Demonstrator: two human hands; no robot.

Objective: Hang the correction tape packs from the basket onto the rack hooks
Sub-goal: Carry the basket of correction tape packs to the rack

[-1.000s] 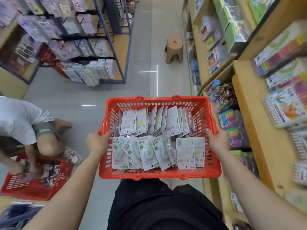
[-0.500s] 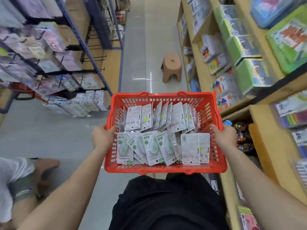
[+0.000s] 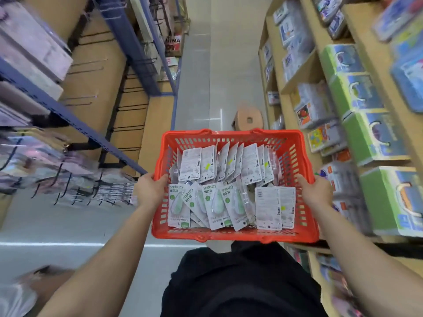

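Upper left of frame: rack [image 3: 137, 56] with blue perforated metal uprights and thin black wire hooks [image 3: 130, 108], several bare. Centre left: left hand [image 3: 150, 188], fingers curled over the left rim of the basket [image 3: 231, 133]. The basket is red slotted plastic, rectangular, at centre frame. It contains the correction tape packs [image 3: 219, 202]: flat glossy cards in overlapping rows. Centre right: right hand [image 3: 314, 191] grasps the right rim. Right edge: wooden shelves [image 3: 297, 80] with boxed goods.

A stationery shop: right of the red shopping basket [image 3: 235, 133], wooden shelves [image 3: 299, 74] carry rows of boxed goods [image 3: 357, 92]; left of it a blue metal rack [image 3: 75, 118] holds bare peg hooks [image 3: 128, 128] and hanging packets [image 3: 45, 170]; beyond it a tiled aisle [image 3: 217, 65] runs between them
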